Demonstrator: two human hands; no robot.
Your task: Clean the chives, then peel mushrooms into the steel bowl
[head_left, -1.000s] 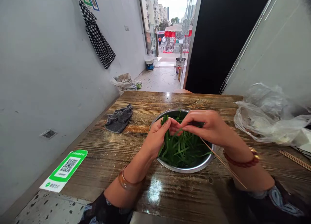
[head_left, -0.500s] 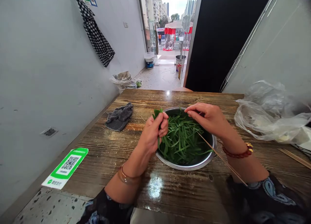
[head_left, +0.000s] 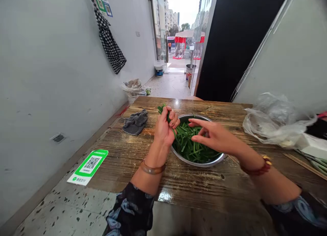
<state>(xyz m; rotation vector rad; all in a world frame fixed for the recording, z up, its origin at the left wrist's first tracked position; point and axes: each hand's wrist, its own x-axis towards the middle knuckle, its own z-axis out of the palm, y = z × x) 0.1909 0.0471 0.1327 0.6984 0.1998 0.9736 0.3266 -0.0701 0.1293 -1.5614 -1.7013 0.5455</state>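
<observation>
Strips of flat, dark-green leaf [head_left: 184, 144] lie heaped, in the head view, in a round, silvery metal bowl [head_left: 201, 164] below and between both hands. The left hand [head_left: 165, 127] is curled into a firm fist around an upright bunch of the same strips, whose green tips [head_left: 160, 109] poke out above the thumb. The right hand [head_left: 213, 135] hovers over the heap with thumb and fingers spread apart, gripping nothing that shows; whether a fingertip touches a strip I cannot tell.

Since half a second ago, the left fist has lifted higher beside the bowl, and the right hand has moved nearer to it, its fingers parting wider. I judge that the bunch is kept secure while the right hand is free, with plenty left loose in the bowl.

Left of the left hand lies a crumpled, dark-grey cloth [head_left: 135, 122]; beyond the right hand sits a clear, crinkled plastic bag [head_left: 270, 127].
</observation>
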